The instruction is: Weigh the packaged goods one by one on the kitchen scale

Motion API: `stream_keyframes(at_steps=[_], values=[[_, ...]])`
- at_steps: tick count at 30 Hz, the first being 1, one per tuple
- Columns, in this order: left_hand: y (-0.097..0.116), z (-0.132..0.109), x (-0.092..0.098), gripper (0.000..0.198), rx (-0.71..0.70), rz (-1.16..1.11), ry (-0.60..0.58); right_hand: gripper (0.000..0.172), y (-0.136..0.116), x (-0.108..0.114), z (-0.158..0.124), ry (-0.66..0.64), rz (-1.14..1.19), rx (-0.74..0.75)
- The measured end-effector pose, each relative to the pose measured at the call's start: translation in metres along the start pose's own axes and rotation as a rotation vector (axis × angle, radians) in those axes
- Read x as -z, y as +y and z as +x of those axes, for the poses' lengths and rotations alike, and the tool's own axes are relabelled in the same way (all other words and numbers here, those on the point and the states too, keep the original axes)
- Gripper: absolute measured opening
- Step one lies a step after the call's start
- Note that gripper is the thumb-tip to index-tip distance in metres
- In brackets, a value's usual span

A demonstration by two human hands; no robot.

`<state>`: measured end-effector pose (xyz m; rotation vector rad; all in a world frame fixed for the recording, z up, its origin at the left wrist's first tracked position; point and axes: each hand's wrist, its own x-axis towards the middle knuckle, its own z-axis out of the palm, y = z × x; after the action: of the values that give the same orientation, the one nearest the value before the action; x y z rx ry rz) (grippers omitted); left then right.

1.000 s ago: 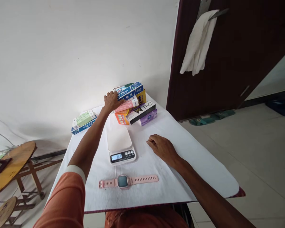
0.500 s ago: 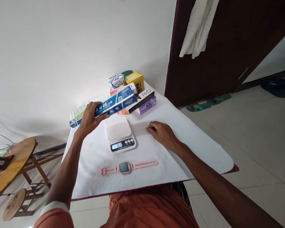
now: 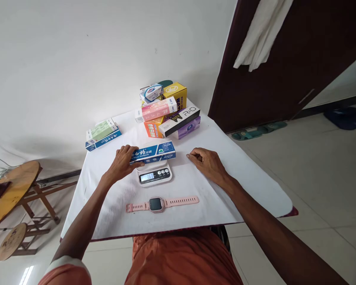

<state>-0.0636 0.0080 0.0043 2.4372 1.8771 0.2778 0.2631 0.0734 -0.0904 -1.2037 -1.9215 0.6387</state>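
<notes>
My left hand grips the left end of a blue toothpaste box, thumb in front and fingers on top. The box lies level over the white pan of a kitchen scale and covers most of it; whether it rests on the pan I cannot tell. Lit digits on the scale seem to read 363. To the right of the scale, my right hand lies on the table with its fingers curled together; what they may hold is hidden. A smartwatch with a pink strap lies stretched out in front of the scale.
Several cartons stand piled at the back, among them a pink box, a black-and-white box and a yellow box. At the back left, a green box sits on another blue box. A wooden stool stands left of the table.
My left hand has brought the toothpaste box down and nearer, from in front of the piled cartons to over the scale. My right hand stays on the table.
</notes>
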Motion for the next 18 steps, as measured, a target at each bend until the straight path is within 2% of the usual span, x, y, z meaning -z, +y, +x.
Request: stream_keyframes(at_steps=[2,5,8,10,12,14,18], values=[[0.0,-0.002,-0.001,0.05,0.005,-0.001,-0.007,0.026,0.002,-0.001,0.001,-0.003,-0.007,0.005],[0.0,-0.009,0.002,0.07,0.01,-0.024,0.048,0.025,0.003,-0.002,0.001,-0.009,-0.012,0.004],[-0.001,-0.019,0.013,0.086,0.036,-0.088,0.216,0.025,0.002,-0.002,0.0,-0.013,-0.028,0.0],[-0.002,-0.025,0.023,0.086,0.062,-0.114,0.339,0.025,0.0,-0.001,0.0,-0.016,-0.04,0.002],[-0.002,-0.026,0.028,0.084,0.068,-0.101,0.401,0.024,-0.001,-0.001,-0.001,-0.022,-0.044,0.008],[0.001,-0.024,0.027,0.081,0.05,-0.07,0.381,0.025,-0.003,0.0,-0.001,-0.025,-0.042,0.012],[0.009,-0.011,0.006,0.069,0.019,-0.026,0.179,0.028,-0.004,0.001,-0.002,-0.04,-0.044,0.009]])
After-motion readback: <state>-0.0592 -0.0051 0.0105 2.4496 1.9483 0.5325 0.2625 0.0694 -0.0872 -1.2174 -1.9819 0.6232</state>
